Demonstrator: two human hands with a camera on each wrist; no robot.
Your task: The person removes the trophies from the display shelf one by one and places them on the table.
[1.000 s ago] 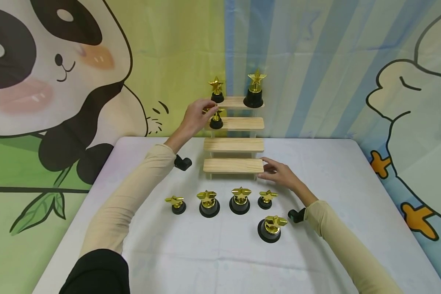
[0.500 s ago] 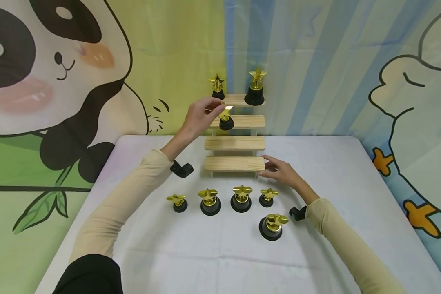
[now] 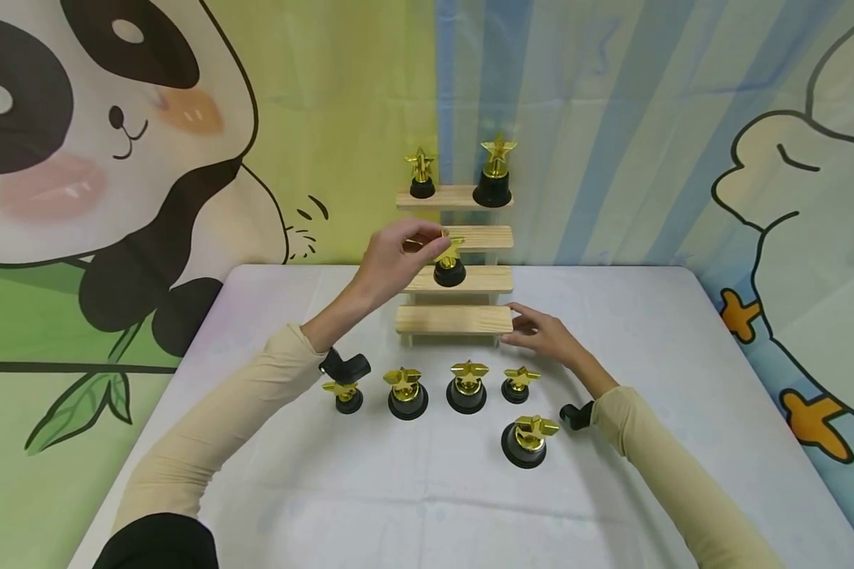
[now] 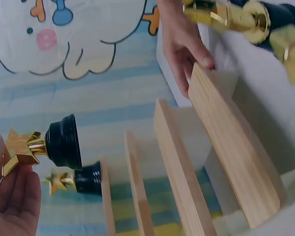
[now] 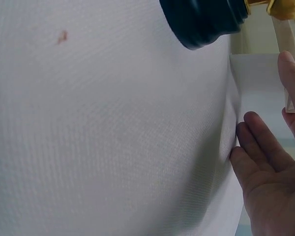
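Note:
My left hand (image 3: 397, 259) pinches a small gold star trophy (image 3: 450, 273) by its star, with the black base hanging below. The trophy is in front of the tiered wooden stand (image 3: 455, 320), level with its second-lowest step. In the left wrist view the held trophy (image 4: 64, 142) is apart from the boards. My right hand (image 3: 543, 336) grips the right end of the lowest step, thumb on one side and index finger on the other; its other fingers extend below, as the right wrist view shows for the hand (image 5: 273, 191). Two trophies stand on the top step, a smaller one (image 3: 421, 178) left and a larger one (image 3: 494, 178) right.
On the white tablecloth (image 3: 413, 498) before the stand, several star trophies stand in a row, among them a larger trophy (image 3: 466, 389) and a small trophy (image 3: 517, 386). Another trophy (image 3: 527, 442) stands nearer, to the right. A printed cloth (image 3: 612, 118) hangs behind.
My left hand has taken the small trophy from beside the second-highest step, moving it rightward, then down in front of the stand. The right hand has kept its place on the lowest step.

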